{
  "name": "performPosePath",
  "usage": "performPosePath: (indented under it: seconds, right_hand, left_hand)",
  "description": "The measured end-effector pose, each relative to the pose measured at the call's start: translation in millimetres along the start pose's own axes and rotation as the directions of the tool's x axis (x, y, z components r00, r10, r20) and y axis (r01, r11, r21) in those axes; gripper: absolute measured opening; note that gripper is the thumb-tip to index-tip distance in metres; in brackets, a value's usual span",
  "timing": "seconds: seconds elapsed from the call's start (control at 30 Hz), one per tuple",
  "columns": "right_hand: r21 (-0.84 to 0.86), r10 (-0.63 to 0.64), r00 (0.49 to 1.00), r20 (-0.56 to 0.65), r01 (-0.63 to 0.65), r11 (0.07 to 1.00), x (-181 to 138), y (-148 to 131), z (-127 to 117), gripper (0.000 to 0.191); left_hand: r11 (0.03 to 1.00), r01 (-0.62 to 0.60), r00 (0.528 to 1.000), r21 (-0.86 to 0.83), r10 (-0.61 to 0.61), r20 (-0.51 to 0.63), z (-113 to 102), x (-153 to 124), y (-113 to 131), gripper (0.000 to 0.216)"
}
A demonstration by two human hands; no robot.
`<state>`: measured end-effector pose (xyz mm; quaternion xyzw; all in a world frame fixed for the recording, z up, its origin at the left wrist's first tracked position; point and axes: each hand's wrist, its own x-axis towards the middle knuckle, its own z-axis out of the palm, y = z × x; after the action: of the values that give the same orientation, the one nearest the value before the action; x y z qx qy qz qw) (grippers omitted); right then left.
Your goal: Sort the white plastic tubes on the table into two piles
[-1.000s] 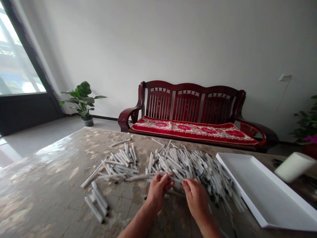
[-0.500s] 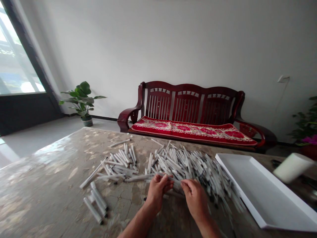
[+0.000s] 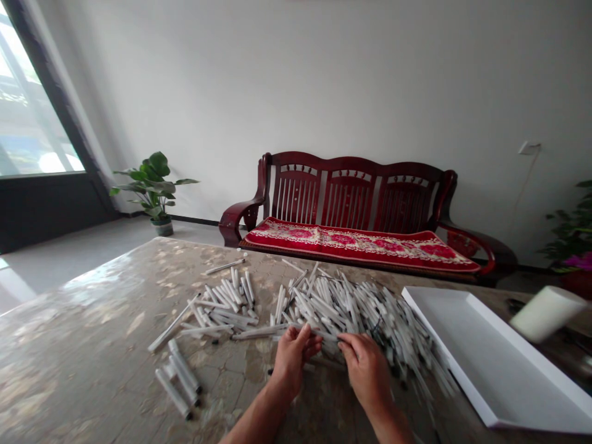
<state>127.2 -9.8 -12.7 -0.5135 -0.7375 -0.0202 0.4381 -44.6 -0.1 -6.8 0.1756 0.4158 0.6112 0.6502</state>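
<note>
A big heap of white pen-like tubes lies across the middle of the marbled table. My left hand and my right hand meet at the near edge of that heap. Both have their fingers curled and pinched on one thin white tube held between them. A smaller group of white tubes lies to the left of my left hand. Three thicker tubes lie nearer the front left.
A white shallow tray sits at the right of the table, with a white cylinder beyond it. Behind the table stand a dark red wooden bench with a red cushion, a potted plant at left and another plant at the far right.
Both hands have stayed at the heap's near edge, only shifting slightly while working the same tube. Nothing else has moved.
</note>
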Motion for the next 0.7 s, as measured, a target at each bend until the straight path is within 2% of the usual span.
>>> performPosePath:
  seconds: [0.1,0.23,0.5,0.6,0.7]
  right_hand:
    - [-0.041,-0.026,0.997,-0.070,0.023,0.999,2,8,-5,0.028]
    - [-0.108,-0.029,0.992,-0.122,0.016,0.994,4,12,-14,0.028]
    - [-0.066,-0.089,0.996,-0.010,0.088,0.994,3,0,-7,0.021]
    - [-0.029,-0.038,0.997,-0.062,0.036,0.999,3,2,-5,0.023]
    - [0.005,0.070,0.980,-0.189,-0.070,0.998,3,10,-11,0.026]
  left_hand:
    - [0.999,0.004,0.999,-0.040,-0.005,-0.042,-1,2,4,0.035]
    - [0.999,0.001,1.000,-0.035,-0.002,-0.025,0,2,5,0.036]
    - [1.000,0.021,1.000,-0.007,-0.021,0.020,3,-3,-4,0.037]
    - [0.999,0.019,1.000,-0.039,-0.020,-0.013,1,1,1,0.032]
    - [0.997,-0.028,0.994,-0.066,0.021,-0.103,-5,9,11,0.024]
